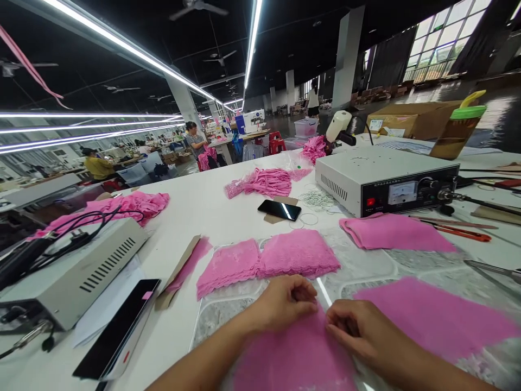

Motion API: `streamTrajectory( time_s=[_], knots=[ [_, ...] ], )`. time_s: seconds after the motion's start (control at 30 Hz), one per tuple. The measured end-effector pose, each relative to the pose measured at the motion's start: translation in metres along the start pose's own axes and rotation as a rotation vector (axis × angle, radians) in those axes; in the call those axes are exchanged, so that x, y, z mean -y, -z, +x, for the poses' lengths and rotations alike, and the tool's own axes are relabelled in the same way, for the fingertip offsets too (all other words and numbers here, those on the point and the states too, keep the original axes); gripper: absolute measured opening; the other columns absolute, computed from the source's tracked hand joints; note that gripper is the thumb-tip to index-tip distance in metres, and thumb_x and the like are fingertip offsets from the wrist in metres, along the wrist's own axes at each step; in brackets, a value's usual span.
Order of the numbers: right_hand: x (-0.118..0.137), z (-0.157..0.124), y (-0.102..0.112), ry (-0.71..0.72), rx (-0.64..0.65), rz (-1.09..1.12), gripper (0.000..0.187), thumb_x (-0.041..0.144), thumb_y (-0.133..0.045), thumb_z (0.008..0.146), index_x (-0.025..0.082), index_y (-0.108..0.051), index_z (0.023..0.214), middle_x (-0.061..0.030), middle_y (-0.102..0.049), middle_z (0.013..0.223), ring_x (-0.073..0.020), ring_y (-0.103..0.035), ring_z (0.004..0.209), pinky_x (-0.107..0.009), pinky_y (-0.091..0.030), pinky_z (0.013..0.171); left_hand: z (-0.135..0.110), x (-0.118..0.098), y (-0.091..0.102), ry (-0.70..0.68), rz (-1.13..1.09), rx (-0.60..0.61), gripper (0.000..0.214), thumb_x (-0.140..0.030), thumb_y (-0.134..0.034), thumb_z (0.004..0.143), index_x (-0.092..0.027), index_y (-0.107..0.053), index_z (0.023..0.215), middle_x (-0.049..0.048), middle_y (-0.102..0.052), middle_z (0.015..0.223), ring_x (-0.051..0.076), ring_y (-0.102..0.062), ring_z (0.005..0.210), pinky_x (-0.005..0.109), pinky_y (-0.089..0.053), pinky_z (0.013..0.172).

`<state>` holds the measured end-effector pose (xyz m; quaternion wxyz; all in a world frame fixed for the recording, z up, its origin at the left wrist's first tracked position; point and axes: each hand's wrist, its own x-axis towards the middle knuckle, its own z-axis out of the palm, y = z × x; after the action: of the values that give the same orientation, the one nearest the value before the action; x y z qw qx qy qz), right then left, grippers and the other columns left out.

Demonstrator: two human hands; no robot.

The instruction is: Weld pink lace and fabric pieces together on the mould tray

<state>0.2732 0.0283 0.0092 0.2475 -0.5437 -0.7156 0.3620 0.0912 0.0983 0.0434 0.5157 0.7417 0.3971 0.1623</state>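
A thin pink fabric piece (295,355) lies in front of me on a clear sheet with a grey marbled look. My left hand (285,301) has its fingers curled and pinches the far edge of this piece. Close beside it, my right hand (360,328) pinches the same edge with thumb and fingertips. Just beyond my hands sit two neat stacks of pink lace-edged fabric, a left stack (231,266) and a right stack (299,252). Another flat pink piece (435,315) lies to the right of my right hand.
A grey control box (386,179) with a dial stands at the back right, near folded pink fabric (394,232) and an orange-handled cutter (468,232). A phone (279,209) lies beyond the stacks. Another grey box (77,266) and a black tablet-like slab (118,328) are left. Co-workers sit farther off.
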Motion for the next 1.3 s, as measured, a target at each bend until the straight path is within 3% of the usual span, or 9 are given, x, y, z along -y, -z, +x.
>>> streamTrajectory(
  time_s=[0.1, 0.33, 0.57, 0.93, 1.3],
  knots=[
    [-0.002, 0.0, -0.001, -0.028, 0.014, 0.058, 0.019, 0.025, -0.048, 0.081, 0.019, -0.046, 0.063, 0.0044, -0.04, 0.055, -0.0121, -0.037, 0.054, -0.024, -0.027, 0.05, 0.003, 0.002, -0.001, 0.026, -0.062, 0.056, 0.034, -0.017, -0.073, 0.067, -0.016, -0.069, 0.101, -0.0003, -0.067, 0.075, 0.014, -0.061, 0.07, 0.024, -0.047, 0.068],
    [0.002, 0.001, -0.003, -0.068, 0.058, 0.1, 0.017, 0.027, -0.047, 0.08, 0.018, -0.048, 0.065, 0.0038, -0.041, 0.058, -0.0121, -0.036, 0.056, -0.025, -0.026, 0.052, 0.005, 0.003, 0.001, 0.013, -0.093, 0.127, 0.006, -0.015, -0.065, 0.07, -0.014, -0.071, 0.072, 0.0003, -0.067, 0.069, 0.013, -0.059, 0.067, 0.023, -0.044, 0.064],
    [0.008, 0.001, -0.001, -0.06, 0.013, 0.048, 0.02, 0.019, -0.051, 0.071, 0.019, -0.038, 0.056, 0.0047, -0.037, 0.054, -0.0108, -0.034, 0.055, -0.025, -0.025, 0.052, 0.003, -0.004, 0.005, 0.026, -0.047, 0.136, 0.009, -0.017, -0.061, 0.072, -0.013, -0.069, 0.071, 0.0005, -0.064, 0.07, 0.012, -0.056, 0.065, 0.022, -0.043, 0.063],
    [0.007, -0.003, -0.004, -0.053, 0.008, 0.061, 0.023, 0.019, -0.049, 0.069, 0.02, -0.032, 0.054, 0.0047, -0.035, 0.053, -0.0104, -0.032, 0.054, -0.025, -0.024, 0.051, 0.002, -0.012, 0.003, 0.076, 0.056, 0.091, 0.013, -0.013, -0.054, 0.07, -0.013, -0.066, 0.069, -0.0013, -0.057, 0.065, 0.01, -0.047, 0.062, 0.02, -0.036, 0.057],
    [0.014, -0.003, 0.002, -0.036, 0.016, 0.042, 0.02, 0.019, -0.051, 0.07, 0.02, -0.037, 0.057, 0.0035, -0.042, 0.055, -0.0112, -0.036, 0.054, -0.025, -0.025, 0.052, 0.003, -0.014, 0.004, 0.086, 0.116, 0.09, 0.013, -0.013, -0.053, 0.069, -0.013, -0.065, 0.071, 0.0007, -0.062, 0.072, 0.013, -0.053, 0.07, 0.021, -0.039, 0.063]
  ],
)
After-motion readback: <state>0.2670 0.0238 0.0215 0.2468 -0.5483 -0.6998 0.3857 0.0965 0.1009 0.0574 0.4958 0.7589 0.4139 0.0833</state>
